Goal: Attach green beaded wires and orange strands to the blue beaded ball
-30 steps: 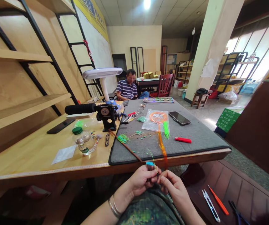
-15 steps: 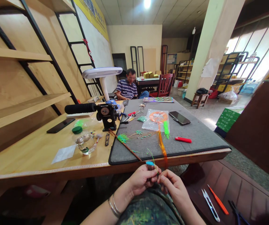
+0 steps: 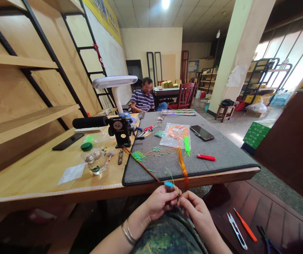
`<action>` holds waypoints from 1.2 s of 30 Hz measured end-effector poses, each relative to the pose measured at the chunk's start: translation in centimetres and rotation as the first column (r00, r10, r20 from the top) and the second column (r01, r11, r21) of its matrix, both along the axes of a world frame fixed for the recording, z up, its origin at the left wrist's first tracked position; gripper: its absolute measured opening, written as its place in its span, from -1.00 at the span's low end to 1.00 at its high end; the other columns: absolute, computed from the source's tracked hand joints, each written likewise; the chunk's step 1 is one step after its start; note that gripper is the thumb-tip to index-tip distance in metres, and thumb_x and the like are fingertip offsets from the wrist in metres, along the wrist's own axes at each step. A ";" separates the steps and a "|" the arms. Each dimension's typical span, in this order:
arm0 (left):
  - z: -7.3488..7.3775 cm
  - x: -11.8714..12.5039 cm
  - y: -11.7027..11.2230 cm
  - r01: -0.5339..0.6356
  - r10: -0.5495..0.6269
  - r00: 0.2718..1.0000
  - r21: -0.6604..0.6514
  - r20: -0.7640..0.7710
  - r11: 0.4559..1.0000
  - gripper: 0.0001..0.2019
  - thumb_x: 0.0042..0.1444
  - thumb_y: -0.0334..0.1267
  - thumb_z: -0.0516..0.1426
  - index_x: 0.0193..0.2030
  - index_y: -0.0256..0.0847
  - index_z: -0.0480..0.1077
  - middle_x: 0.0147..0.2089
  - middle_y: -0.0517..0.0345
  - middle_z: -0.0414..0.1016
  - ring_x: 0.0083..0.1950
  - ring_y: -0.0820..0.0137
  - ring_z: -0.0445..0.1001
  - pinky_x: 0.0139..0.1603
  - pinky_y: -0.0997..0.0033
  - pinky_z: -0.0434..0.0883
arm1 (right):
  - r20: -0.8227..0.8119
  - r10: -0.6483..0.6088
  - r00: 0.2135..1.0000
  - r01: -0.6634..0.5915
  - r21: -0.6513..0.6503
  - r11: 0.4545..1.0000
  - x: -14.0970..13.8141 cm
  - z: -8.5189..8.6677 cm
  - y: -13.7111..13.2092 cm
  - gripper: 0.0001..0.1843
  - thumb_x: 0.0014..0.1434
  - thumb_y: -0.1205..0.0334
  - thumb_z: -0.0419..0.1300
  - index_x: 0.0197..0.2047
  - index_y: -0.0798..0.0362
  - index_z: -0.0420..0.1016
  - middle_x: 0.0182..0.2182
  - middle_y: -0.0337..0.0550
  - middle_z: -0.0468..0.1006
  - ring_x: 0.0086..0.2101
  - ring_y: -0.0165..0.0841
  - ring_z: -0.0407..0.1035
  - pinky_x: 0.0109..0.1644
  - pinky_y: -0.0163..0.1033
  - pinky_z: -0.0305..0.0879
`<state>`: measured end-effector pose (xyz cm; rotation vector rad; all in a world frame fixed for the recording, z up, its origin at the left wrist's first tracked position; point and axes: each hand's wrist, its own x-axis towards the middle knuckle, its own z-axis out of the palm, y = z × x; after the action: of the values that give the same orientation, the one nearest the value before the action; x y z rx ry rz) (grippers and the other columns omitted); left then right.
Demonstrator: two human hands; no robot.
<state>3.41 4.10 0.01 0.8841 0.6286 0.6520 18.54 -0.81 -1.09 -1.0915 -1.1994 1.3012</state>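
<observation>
Below the table's front edge, my left hand [image 3: 162,203] and my right hand [image 3: 193,209] meet in front of my lap. Both are closed in a pinch on a small piece with a blue tip [image 3: 168,184] and a thin green strand [image 3: 173,180] rising from it. A bundle of orange strands [image 3: 183,168] hangs over the grey mat [image 3: 225,153] just above my hands. A thin brown stick [image 3: 141,164] with green tufts lies on the mat nearby.
On the mat lie a plastic bag with an orange coil [image 3: 177,134], a phone [image 3: 202,133] and a red lighter [image 3: 206,157]. A black winder [image 3: 119,130], glass bowl [image 3: 96,162] and lamp [image 3: 114,84] stand left. Snips [image 3: 237,231] rest on the bench. A seated person [image 3: 143,98] is beyond.
</observation>
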 end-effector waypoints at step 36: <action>3.0 1.5 0.5 -0.156 0.249 0.960 0.489 -0.129 0.858 -0.61 0.02 0.07 0.23 -0.39 -0.29 0.36 -0.52 0.30 0.19 -0.53 0.54 0.11 -0.50 0.49 0.08 | 0.232 -0.154 0.961 0.105 0.211 0.972 1.1 1.9 1.8 -0.62 0.12 -0.10 0.21 -0.43 0.06 0.52 -0.53 -0.21 0.49 -0.52 -0.39 0.28 -0.47 -0.34 0.19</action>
<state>4.86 4.63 3.05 1.3638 0.7542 0.9463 19.66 0.99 0.82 -1.1895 -1.3835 0.9433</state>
